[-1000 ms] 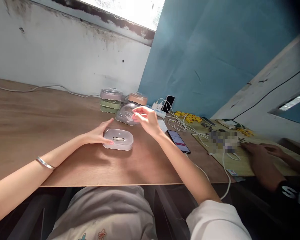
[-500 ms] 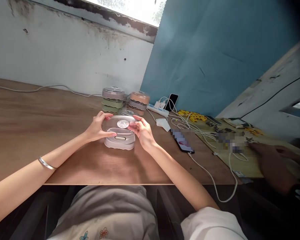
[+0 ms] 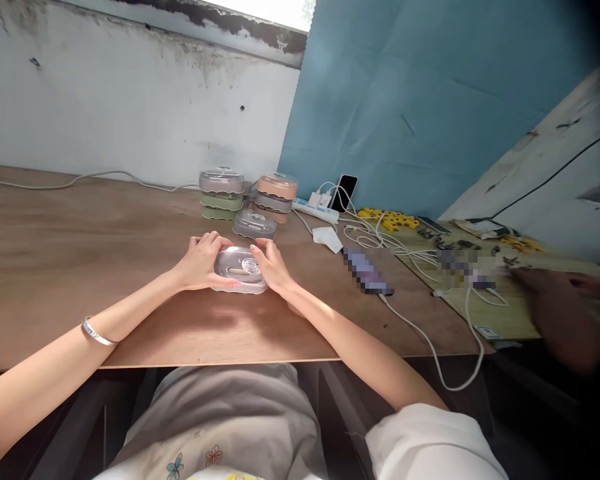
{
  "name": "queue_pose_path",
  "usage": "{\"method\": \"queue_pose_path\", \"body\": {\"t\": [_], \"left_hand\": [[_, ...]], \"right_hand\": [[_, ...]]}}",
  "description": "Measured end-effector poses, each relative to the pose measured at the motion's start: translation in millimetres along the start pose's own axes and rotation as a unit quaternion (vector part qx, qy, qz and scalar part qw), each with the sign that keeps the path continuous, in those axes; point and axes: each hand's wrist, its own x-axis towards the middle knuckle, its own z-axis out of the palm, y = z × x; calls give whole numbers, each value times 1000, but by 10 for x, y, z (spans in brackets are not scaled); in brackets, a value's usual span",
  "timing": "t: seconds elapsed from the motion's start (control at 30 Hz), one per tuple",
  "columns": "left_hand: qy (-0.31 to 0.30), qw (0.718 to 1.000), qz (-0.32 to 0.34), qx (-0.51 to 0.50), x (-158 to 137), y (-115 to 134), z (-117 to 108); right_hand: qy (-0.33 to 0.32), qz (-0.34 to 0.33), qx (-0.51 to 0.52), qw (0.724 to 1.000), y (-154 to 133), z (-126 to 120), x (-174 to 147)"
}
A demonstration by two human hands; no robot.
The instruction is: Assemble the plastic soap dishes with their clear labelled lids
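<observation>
A small pinkish-grey plastic box [image 3: 241,289] with a clear lid and a round white sticker lies on the brown table in front of me. My left hand [image 3: 203,260] is wrapped round its left side, with the thumb along the front edge and the fingers behind. On the right side, my right hand [image 3: 274,267] grips the lid and the rim, its thumb by the sticker. The clear lid [image 3: 225,263] sits down on the base. Just behind stands a similar grey box [image 3: 255,224], touched by neither hand.
Two stacks of lidded boxes, one left [image 3: 222,193] and one right [image 3: 277,197], stand near the wall. To the right lie a white power strip [image 3: 315,211], a phone [image 3: 367,270] on a cable and tangled white cords. Another person's hand [image 3: 555,300] is at the far right.
The clear lid, held raised and tilted above the base before, has come down onto it. Both hands have lowered with it and now hold the box's sides.
</observation>
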Motion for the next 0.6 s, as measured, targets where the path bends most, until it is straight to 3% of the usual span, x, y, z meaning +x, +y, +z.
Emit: {"method": "queue_pose_path", "body": {"t": [0.33, 0.6], "left_hand": [[-120, 985, -61, -112, -26, -179, -128], [-163, 971, -37, -171, -21, -324, -149]], "right_hand": [[-78, -73, -76, 991, -177, 68, 95], [-83, -104, -121, 984, -237, 132, 150]]}}
